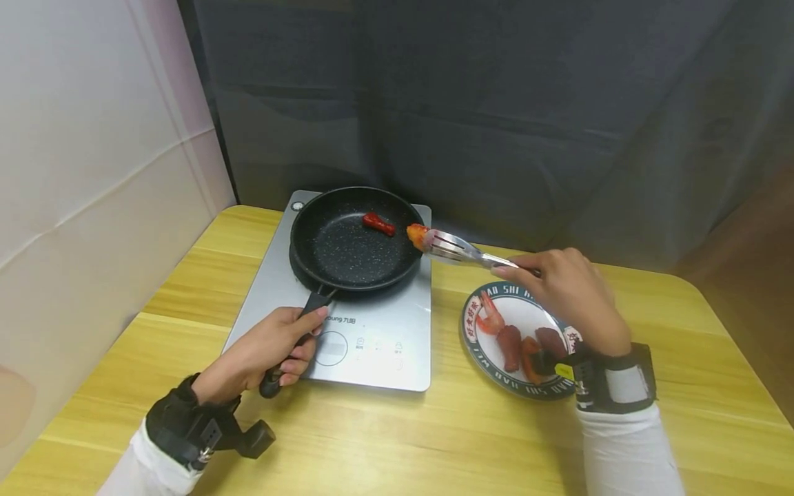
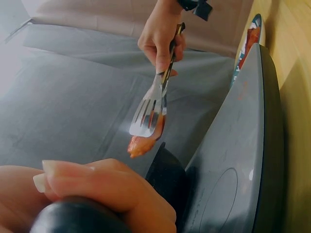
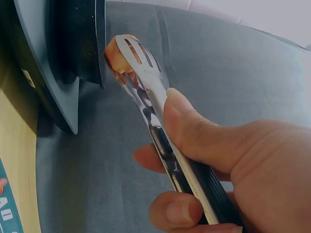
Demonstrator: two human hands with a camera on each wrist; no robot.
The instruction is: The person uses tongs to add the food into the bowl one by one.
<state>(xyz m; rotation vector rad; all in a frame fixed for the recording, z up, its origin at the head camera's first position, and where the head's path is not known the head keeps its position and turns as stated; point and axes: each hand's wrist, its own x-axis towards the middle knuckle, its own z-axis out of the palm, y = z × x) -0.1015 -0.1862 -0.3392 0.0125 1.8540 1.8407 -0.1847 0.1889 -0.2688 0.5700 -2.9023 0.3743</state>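
Note:
My left hand grips the black handle of the frying pan, which sits on a silver induction cooktop. A small red drumstick-shaped piece lies inside the pan. In my right hand is a pair of metal tongs with slotted ends. Pinched between those ends is an orange piece of food, at the pan's right rim in the head view. The right wrist view shows my thumb and fingers wrapped about the tongs' dark handles.
A round plate with a dark lettered rim stands right of the cooktop, below my right forearm. On it lie a shrimp and several reddish-brown pieces. Grey cloth hangs behind the wooden table; a white wall panel borders the left.

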